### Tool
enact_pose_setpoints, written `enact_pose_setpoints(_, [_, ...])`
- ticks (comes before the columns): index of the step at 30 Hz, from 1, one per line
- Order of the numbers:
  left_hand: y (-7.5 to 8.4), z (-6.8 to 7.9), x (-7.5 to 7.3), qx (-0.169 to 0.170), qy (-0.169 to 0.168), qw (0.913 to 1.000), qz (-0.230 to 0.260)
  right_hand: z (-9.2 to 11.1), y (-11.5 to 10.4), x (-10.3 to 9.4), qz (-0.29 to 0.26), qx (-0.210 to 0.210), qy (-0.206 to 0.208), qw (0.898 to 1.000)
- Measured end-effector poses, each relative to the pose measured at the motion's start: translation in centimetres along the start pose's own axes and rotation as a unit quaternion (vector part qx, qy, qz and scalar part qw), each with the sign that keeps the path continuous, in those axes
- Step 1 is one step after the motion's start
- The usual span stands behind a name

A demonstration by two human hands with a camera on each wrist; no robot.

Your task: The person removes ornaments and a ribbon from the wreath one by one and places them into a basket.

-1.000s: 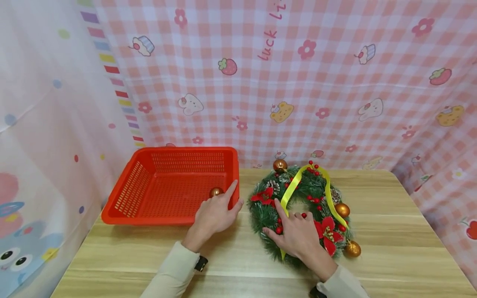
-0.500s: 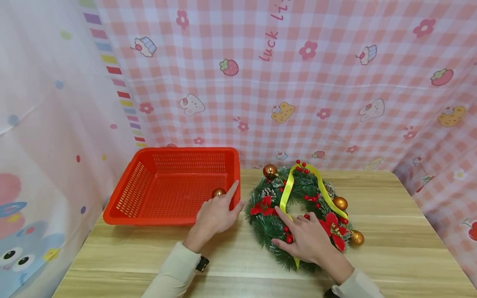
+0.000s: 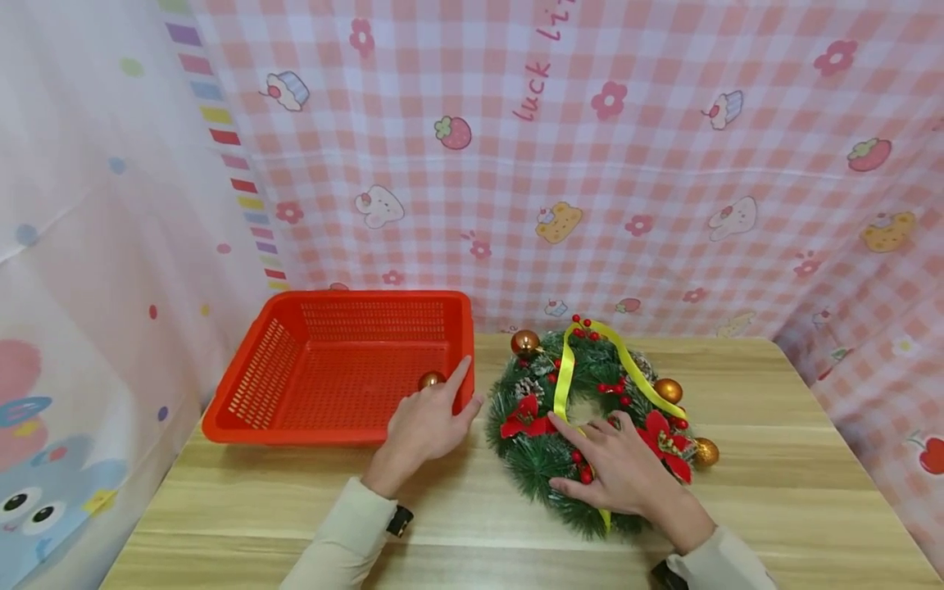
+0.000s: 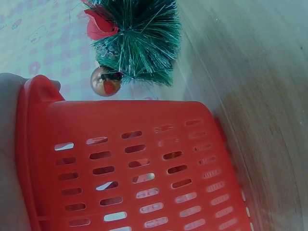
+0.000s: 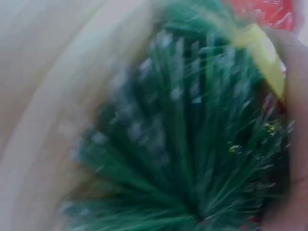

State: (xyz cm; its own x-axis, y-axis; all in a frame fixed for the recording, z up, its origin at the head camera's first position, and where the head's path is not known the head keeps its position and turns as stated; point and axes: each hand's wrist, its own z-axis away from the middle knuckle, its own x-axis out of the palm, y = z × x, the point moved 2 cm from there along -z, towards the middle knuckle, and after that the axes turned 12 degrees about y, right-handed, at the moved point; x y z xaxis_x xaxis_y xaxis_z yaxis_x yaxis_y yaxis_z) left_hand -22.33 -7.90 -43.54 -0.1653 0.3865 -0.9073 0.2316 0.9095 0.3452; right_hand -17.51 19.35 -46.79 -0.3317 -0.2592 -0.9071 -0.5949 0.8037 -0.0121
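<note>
A green wreath lies on the table, decorated with red flowers, pine cones, red berries, copper and gold balls and a yellow ribbon. My right hand grips its near side, with some fingers at the centre hole and the index finger stretched forward. In the blurred right wrist view, green needles fill the middle. My left hand holds the near right corner of a red plastic basket, thumb outside the rim; several fingers are hidden. Close to that hand, a copper ball lies inside the basket, partly covered.
The wooden table runs up to a pink checked curtain at the back. A white patterned curtain hangs on the left. Slotted basket side fills much of the left wrist view.
The wreath has turned counter-clockwise: its top ball went left and down, its right balls went up. My right hand shifted right with it. My left hand and the basket stayed put.
</note>
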Motion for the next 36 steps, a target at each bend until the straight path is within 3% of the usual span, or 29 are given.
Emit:
enact_pose_setpoints(5, [0.0, 0.0, -0.2, -0.002, -0.004, 1.0, 0.002, -1.2, -1.2, -1.1, -0.065, 0.056, 0.023, 0.996])
enact_pose_setpoints(10, [-0.3, 0.0, -0.2, -0.003, 0.004, 1.0, -0.004, -3.6, -2.7, -1.4, -0.091, 0.147, 0.034, 0.984])
enact_pose_setpoints(15, [-0.2, 0.0, -0.2, 0.004, -0.002, 1.0, -0.003, -5.4, -3.4, -0.5, -0.077, 0.25, -0.009, 0.965])
enact_pose_setpoints(19, [0.0, 0.0, -0.1, 0.013, 0.005, 0.9999, -0.008, -5.7, -3.8, 0.7, -0.056, 0.296, -0.068, 0.951])
enact_pose_setpoints(22, [0.0, -0.1, -0.2, 0.012, 0.009, 0.9998, -0.01, -5.7, -4.1, 1.5, -0.051, 0.31, -0.096, 0.944])
enact_pose_setpoints(25, [0.1, -0.1, -0.3, 0.007, 0.005, 0.9999, -0.011, -5.6, -4.2, 2.2, -0.042, 0.309, -0.107, 0.944])
enact_pose_setpoints(36, [0.1, -0.1, -0.2, 0.0, -0.005, 0.9999, -0.011, -4.4, -3.8, 2.9, -0.011, 0.246, -0.055, 0.968])
